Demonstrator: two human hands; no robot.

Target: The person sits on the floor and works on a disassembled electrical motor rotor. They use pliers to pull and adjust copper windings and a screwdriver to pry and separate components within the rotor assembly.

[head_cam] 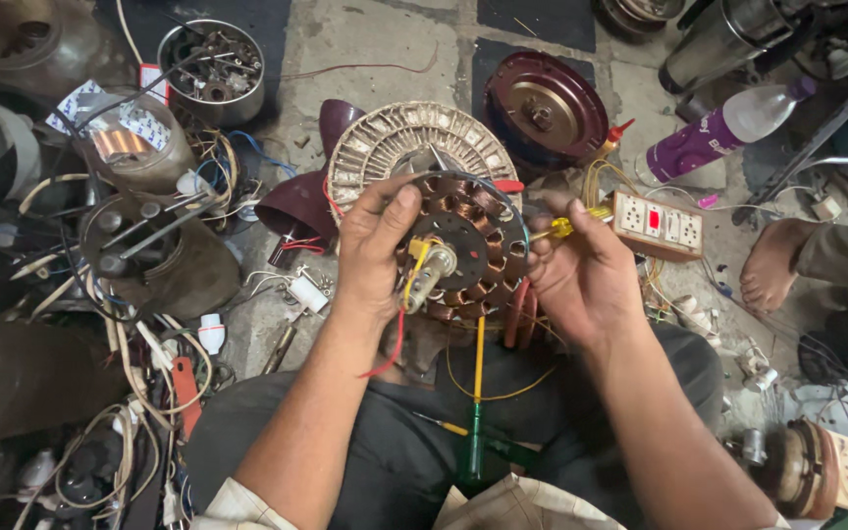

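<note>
A round fan motor stator [463, 221] with copper windings and a metal shaft stands tilted on my lap. My left hand [373, 245] grips its left rim, thumb over the windings, with red and yellow wires trailing below. On the stator's right edge, my right hand [581, 270] is closed around a yellow-handled tool [571, 226]. A ribbed metal rotor ring [385, 147] lies just behind the stator.
A maroon fan cover [545, 106] and a white bottle with a purple label [723, 132] lie beyond. A switch-and-socket board [660, 226] sits to the right, near another person's bare foot [772, 265]. Motors, wires and a tin of parts [213, 71] crowd the left. A green screwdriver [475, 432] rests on my lap.
</note>
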